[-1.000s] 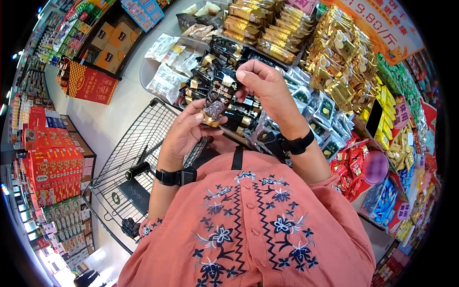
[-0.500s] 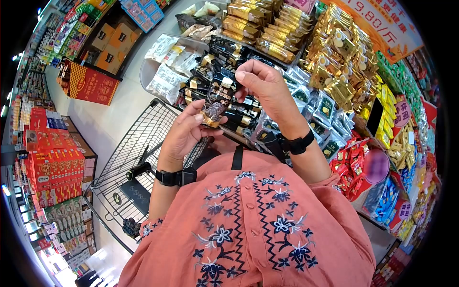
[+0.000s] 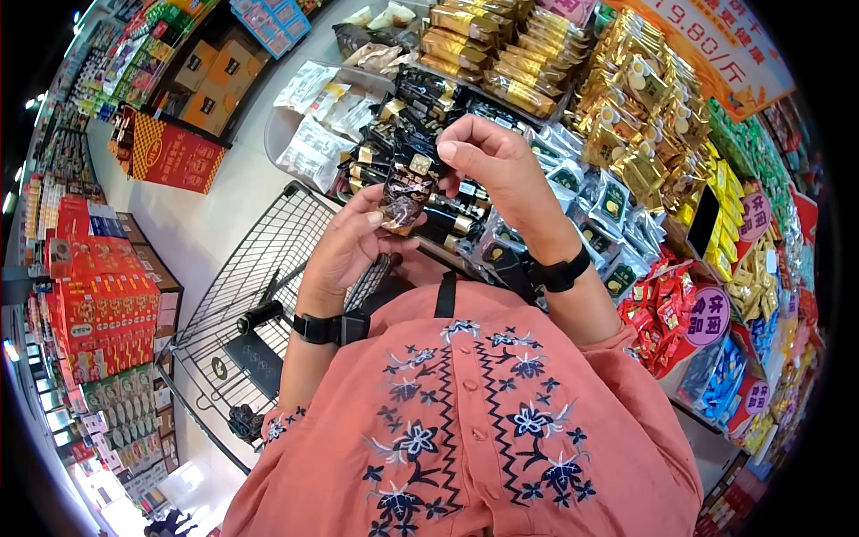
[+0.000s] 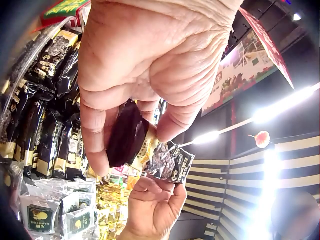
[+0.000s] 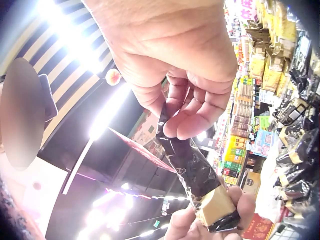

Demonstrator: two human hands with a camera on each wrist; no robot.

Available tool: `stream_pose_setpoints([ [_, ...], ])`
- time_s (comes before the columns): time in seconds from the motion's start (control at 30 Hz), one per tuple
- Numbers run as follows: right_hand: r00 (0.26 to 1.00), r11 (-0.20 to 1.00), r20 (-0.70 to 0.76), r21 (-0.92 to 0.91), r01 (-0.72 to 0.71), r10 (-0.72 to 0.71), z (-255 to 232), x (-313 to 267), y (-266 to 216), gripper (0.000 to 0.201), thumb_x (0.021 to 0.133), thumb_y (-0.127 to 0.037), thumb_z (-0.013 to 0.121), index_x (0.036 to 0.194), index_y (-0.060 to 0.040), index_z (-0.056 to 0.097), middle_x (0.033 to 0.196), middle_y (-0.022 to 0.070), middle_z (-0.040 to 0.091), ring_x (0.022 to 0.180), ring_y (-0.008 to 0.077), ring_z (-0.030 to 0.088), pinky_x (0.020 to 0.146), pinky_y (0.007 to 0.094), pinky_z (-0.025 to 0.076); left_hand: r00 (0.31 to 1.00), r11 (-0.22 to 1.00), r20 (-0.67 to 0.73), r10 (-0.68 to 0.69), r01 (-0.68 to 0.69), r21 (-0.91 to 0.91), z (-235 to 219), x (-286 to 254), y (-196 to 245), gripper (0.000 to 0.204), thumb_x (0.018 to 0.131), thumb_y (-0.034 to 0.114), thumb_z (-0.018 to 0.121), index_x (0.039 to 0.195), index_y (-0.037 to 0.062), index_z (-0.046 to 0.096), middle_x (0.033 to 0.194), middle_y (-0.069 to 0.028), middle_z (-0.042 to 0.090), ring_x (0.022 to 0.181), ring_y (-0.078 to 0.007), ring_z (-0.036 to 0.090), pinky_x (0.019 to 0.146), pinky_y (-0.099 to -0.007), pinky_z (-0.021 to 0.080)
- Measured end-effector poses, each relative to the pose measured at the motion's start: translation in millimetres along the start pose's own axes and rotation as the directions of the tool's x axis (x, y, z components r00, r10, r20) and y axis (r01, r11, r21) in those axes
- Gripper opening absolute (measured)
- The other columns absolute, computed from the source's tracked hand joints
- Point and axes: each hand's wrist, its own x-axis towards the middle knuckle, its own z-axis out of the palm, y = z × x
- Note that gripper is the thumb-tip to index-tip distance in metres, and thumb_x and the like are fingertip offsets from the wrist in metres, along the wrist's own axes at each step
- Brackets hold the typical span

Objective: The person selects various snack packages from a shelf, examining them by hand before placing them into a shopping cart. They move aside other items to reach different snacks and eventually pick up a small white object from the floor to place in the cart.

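A black snack packet (image 3: 413, 179) with gold print and a dark food picture is held up between both hands, in front of the body. My left hand (image 3: 343, 243) grips its lower end between thumb and fingers. At the upper corner, my right hand (image 3: 495, 170) pinches the wrapper with thumb and fingertips. In the right wrist view, the packet's black back (image 5: 192, 162) and a gold end band show. Behind it, similar black and gold packets (image 3: 367, 161) fill a display bin.
A wire shopping cart (image 3: 255, 295) stands at my left. White packets (image 3: 313, 148) lie beyond it, gold-wrapped snacks (image 3: 640, 98) and silver pouches (image 3: 613, 201) to the right. Stacked red boxes (image 3: 103, 309) line the far left, and a dark phone-like slab (image 3: 701, 220) stands among yellow packs.
The packet has turned slightly between the hands, so its printed face shows at another angle and a gold square is visible. Both hands stay in nearly the same place.
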Motion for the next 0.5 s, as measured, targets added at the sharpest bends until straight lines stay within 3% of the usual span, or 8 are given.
stream_pose_setpoints([
  [0.5,1.0,1.0,0.011,-0.002,-0.015,0.015,8.4,-2.6,-0.5,0.017,0.097,-0.02,0.07,0.1,-0.0034,0.066,0.087,-0.0006,0.065,0.073,0.0068,0.064,0.066,0.0217,0.052,1.0,1.0,0.0,-0.003,0.003,-0.024,-7.6,-4.2,-2.8,0.047,0.098,0.019,0.059,0.139,0.0013,0.044,0.131,-0.0187,0.06,0.123,-0.0361,0.062,0.095,-0.0487,0.058],
])
